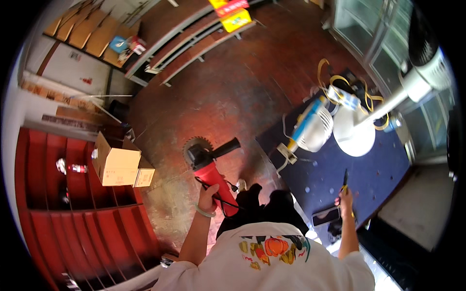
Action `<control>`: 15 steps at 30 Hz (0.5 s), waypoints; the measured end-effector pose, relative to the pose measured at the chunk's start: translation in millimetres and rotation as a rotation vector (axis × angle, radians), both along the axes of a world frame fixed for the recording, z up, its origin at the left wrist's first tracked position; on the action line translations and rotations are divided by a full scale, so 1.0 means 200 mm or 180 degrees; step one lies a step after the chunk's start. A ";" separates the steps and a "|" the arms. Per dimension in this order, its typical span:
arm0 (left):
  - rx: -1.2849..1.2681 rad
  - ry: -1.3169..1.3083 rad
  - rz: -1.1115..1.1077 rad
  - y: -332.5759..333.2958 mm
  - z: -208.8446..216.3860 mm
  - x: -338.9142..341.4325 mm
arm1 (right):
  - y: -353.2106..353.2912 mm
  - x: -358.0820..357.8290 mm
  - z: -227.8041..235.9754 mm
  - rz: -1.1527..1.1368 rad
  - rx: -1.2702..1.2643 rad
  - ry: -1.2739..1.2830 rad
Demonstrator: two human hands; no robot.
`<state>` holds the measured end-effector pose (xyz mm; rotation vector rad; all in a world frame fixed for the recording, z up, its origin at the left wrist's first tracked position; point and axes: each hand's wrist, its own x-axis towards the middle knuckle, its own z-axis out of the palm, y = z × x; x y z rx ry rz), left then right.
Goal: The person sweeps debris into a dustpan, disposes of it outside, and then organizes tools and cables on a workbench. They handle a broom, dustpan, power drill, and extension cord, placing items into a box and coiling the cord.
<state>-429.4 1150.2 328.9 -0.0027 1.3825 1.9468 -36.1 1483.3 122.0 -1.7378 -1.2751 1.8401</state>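
My left hand (pixel 208 200) is wrapped round the red body of an angle grinder (pixel 208 175), held above the floor in front of me. A toothed round blade (pixel 195 145) sits at its far end, and a black side handle (pixel 226 147) sticks out to the right. Its black cord loops beside my fingers. Over the dark blue table on the right, my right hand (pixel 345 201) is closed on a slim hand tool (pixel 345 180) with a dark tip and yellow-and-black handle; its exact kind is too small to tell. A phone (pixel 325 217) lies beside that hand.
The blue table (pixel 310 177) bears a white fan (pixel 354 131), a white caged device (pixel 315 128) and yellow straps (pixel 335 80). Cardboard boxes (pixel 119 167) stand at left by red shelving (pixel 92 237). Tiered benches (pixel 189 41) line the far side.
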 end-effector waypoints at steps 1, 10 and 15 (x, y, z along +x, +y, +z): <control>0.0043 0.0065 0.0070 -0.07 -0.02 -0.01 | -0.14 -0.13 0.16 0.0180 0.0040 0.0167; 0.0364 -0.0065 0.0114 -0.48 -0.23 -0.65 | -0.91 -1.41 0.37 0.1128 -0.0617 0.1207; 0.0563 -0.0044 0.0016 -0.70 -0.26 -1.17 | -1.23 -2.17 0.58 0.0971 -0.0564 0.1401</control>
